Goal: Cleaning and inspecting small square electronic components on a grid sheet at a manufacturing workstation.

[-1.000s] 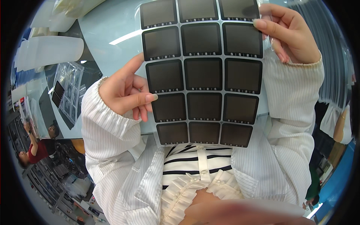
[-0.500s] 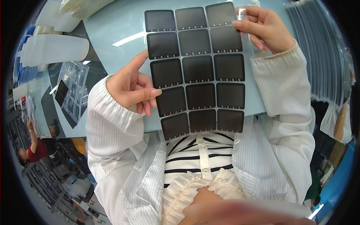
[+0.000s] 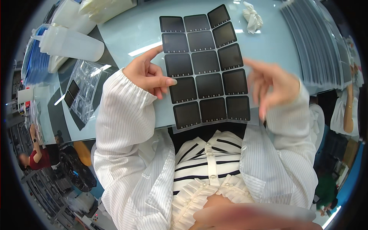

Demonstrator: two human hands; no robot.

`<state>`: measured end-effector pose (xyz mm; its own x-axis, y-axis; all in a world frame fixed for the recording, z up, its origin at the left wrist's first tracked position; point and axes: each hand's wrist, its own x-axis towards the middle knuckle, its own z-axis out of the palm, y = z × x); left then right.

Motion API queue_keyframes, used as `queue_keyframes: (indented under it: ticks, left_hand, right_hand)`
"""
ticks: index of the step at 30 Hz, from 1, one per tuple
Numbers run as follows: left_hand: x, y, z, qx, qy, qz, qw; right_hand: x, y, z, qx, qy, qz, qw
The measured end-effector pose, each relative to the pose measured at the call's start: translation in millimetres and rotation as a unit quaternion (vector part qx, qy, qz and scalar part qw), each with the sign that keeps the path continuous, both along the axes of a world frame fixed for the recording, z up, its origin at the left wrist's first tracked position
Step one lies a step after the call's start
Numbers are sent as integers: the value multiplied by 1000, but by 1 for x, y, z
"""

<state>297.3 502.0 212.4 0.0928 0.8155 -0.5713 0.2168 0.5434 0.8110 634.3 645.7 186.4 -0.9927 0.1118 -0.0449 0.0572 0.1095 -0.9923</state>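
A clear flexible sheet bearing rows of dark rounded rectangular panels [image 3: 207, 84] hangs tilted in front of my chest, over the table's near edge. My left hand [image 3: 148, 76] pinches its left edge, thumb on the front and fingers behind. The sheet's right column bends away from the rest. Just off the right edge is my right hand [image 3: 274, 84], blurred by motion, its fingers apart and holding nothing that I can see.
On the pale blue table [image 3: 132, 34] a crumpled white wipe [image 3: 252, 18] lies at the far right. A stack of clear sheets [image 3: 312, 46] fills the right side. To the left are a translucent squeeze bottle [image 3: 73, 44] and a clear plastic tray [image 3: 86, 84]. Other people sit farther off.
My right hand has let go of the sheet's upper right corner and come down beside its right edge. The sheet has shifted slightly right and its right column now bends. The left hand keeps its grip.
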Motion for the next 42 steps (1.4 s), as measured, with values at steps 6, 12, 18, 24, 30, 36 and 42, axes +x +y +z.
queue_keyframes:
  ticks: [6, 12, 18, 24, 30, 36, 42]
  left_hand:
    - [-7, -1, -19, 89, 53, 73, 992]
    - [-23, 7, -27, 163, 42, 147, 975]
    - [-26, 13, -32, 175, 55, 158, 970]
    - [-30, 14, -41, 145, 59, 147, 977]
    - [-27, 15, -35, 139, 51, 135, 980]
    - [-32, 14, -42, 128, 55, 129, 982]
    - [-33, 14, -41, 130, 43, 118, 984]
  right_hand:
    - [7, -115, 12, 127, -118, -229, 958]
    - [-11, -132, -14, 243, -53, -362, 898]
    - [22, -107, 20, 184, 2, -463, 867]
    - [83, -73, 46, 343, 21, -582, 737]
    - [186, -21, 107, 294, 132, -652, 687]
    - [223, 26, 140, 129, 177, -735, 642]
    - [312, 106, 104, 66, 113, -672, 729]
